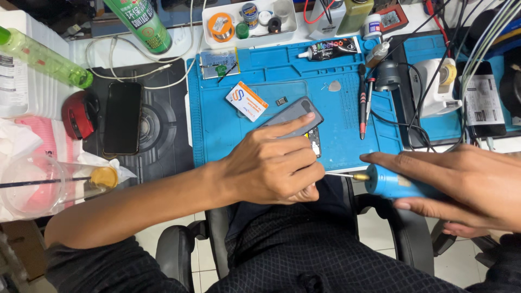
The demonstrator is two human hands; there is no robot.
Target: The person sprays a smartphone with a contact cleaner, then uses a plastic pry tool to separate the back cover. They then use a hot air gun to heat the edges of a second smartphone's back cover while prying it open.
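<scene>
On the blue work mat [336, 146], near its front edge, lies a dark phone [292, 115] set at a slant, with its lower end partly opened and small parts showing. The left hand [271, 168] rests on it, index finger stretched flat along the phone's back and the other fingers curled in. The right hand [461, 184] wraps around a blue electric screwdriver [393, 184], whose thin bit [342, 175] points left, its tip hidden at the left hand's knuckles. Farther back on the mat lie a white and orange card [247, 101], a guitar-pick-shaped opening tool [334, 86], a black glue tube [331, 50] and two slim screwdrivers [364, 103]. Left of the mat, another black phone [122, 118] lies flat on the worktop [116, 54].
</scene>
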